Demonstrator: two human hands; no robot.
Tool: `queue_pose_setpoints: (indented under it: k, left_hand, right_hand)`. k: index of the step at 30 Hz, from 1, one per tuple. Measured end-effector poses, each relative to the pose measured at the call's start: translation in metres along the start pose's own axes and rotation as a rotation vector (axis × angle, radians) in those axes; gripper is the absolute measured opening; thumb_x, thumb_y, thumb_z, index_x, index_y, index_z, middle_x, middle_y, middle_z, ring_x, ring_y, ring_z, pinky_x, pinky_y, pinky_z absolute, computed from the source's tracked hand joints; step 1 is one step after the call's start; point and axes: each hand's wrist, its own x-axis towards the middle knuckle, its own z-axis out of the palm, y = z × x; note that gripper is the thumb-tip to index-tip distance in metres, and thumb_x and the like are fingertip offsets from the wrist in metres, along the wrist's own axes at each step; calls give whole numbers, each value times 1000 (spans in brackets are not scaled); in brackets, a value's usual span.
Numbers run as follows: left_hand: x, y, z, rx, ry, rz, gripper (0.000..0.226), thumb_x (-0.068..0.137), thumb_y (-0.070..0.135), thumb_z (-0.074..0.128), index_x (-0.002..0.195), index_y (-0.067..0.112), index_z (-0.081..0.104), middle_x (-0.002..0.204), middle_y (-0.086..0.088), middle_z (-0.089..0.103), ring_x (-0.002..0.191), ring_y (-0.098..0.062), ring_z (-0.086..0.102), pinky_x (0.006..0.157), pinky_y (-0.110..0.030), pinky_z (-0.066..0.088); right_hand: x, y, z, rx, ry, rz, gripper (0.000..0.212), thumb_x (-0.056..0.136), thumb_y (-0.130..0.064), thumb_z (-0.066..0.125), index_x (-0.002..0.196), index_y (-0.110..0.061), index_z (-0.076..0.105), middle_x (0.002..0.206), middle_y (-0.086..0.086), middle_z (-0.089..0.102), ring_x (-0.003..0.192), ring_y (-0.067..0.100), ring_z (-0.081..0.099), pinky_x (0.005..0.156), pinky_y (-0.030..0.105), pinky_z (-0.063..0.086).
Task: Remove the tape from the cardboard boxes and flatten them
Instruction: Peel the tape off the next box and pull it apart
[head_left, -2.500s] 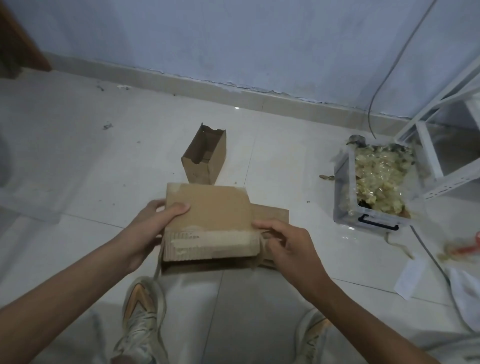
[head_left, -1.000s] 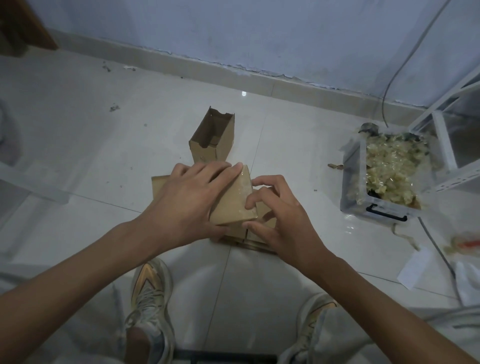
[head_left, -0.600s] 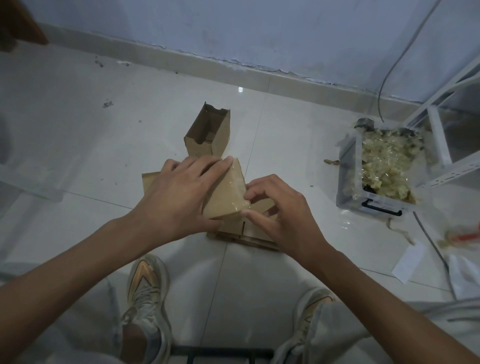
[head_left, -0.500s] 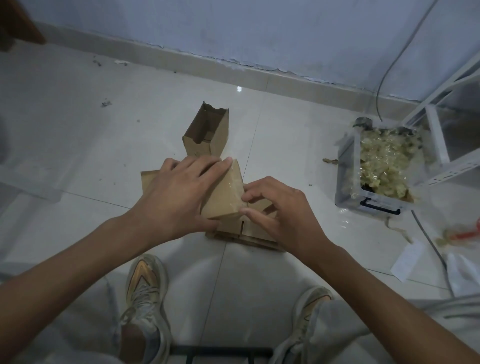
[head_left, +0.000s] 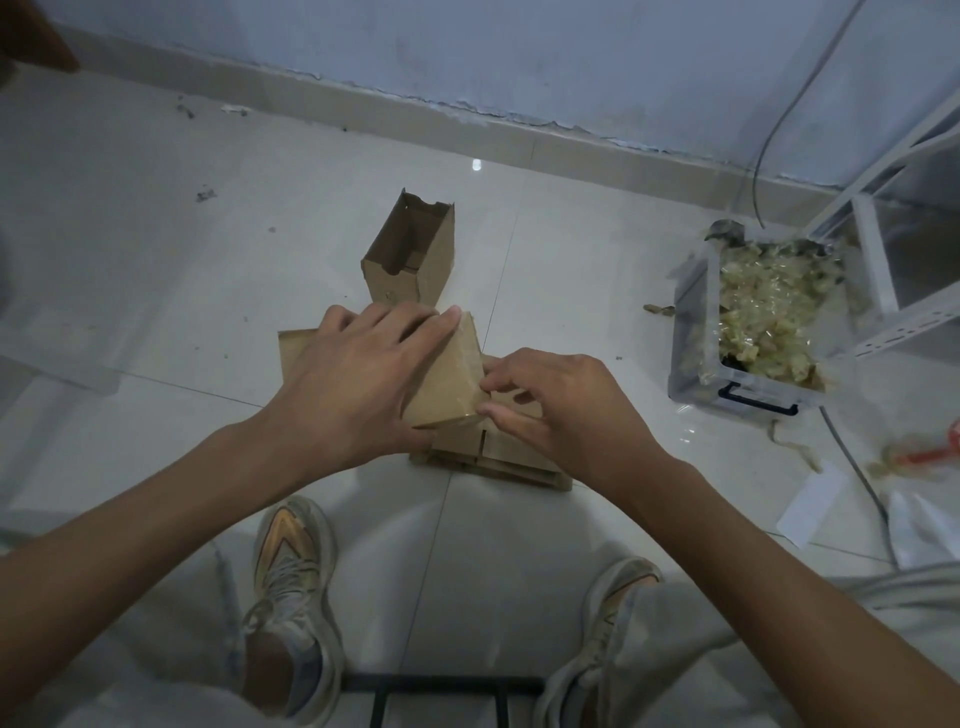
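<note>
Cardboard box (head_left: 449, 376), partly collapsed, lies on the tiled floor (head_left: 156, 260) between the person's feet and the wall, on top of flattened cardboard (head_left: 519, 457). 1 more small box (head_left: 410, 254) stands upright just behind it, not yet flattened.

Left hand (head_left: 358, 379): fingers straight, spread flat over the box top, pressing it down. Right hand (head_left: 561, 405): fingers curled, thumb and forefinger picking at the box's right edge, where clear tape (head_left: 467, 358) shines along the panel. Whether a free tape end is already pinched cannot be told.

Assessment: tape removal on this box is in hand. Recommended practice: keep the left palm firm so the box does not slide; lift a tape corner with a nail, then peel low and steadily along the seam to avoid tearing. Plastic bin (head_left: 748, 332) of crumpled tape waste sits to the right, within reach for disposal.
</note>
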Motion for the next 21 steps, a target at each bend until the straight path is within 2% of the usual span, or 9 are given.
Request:
queue_pose_setpoints:
  k: [5,10,12,15,17,18,20,21]
  left_hand:
    - [2,3,0,19,-5,-7,120,64,74,81,160,27,25,150,-1,49,129,-27,51,100,-49,41]
    - [2,8,3,23,-2,-24,118,66,74,79,160,27,26,148,-1,51,128,-26,50,97,-47,41]
    - [4,9,3,25,-3,-38,117,67,74,77,160,28,23,150,0,49,130,-25,48,99,-46,40]
    - [6,12,6,3,-13,-44,116,69,74,75,161,29,19,151,1,47,132,-24,47,101,-46,39]
    - [6,13,7,-20,-23,-48,116,70,74,73,161,30,16,153,2,44,133,-24,46,103,-46,38]
    - [5,14,7,-35,-24,-54,116,71,74,72,162,30,15,153,2,43,133,-24,45,104,-46,37]
    - [5,15,6,-79,-19,-74,117,70,76,68,163,30,14,154,2,42,134,-23,44,105,-45,36]
    - [4,16,5,-111,-21,-89,118,68,78,64,164,30,15,155,2,42,134,-23,44,105,-46,36]
  right_hand:
    - [1,-6,2,-229,26,-102,27,98,-33,55,93,-13,73,90,1,72,64,23,65,49,35,51]
    - [-4,-8,8,-398,53,-114,24,104,-24,54,87,-12,65,80,3,62,56,26,55,44,35,46]
    - [-7,-12,10,-542,5,-97,15,97,-18,67,86,-14,58,76,2,55,53,23,48,42,31,39]
    - [-6,-21,13,-618,-50,-38,39,75,-8,84,84,-16,48,73,0,38,50,20,38,42,27,27]
    - [-3,-22,14,-598,28,-7,36,76,-9,83,81,-16,47,72,-1,34,49,19,35,42,27,23]
    - [-2,-23,14,-542,101,47,30,79,-10,80,78,-15,50,69,-2,38,48,19,36,41,28,25]
    - [1,-25,12,-258,196,261,18,83,-16,74,76,-16,58,67,-7,54,51,15,46,43,33,40]
    - [2,-25,10,-66,227,381,14,84,-18,73,76,-18,61,67,-10,58,55,12,53,50,34,48]
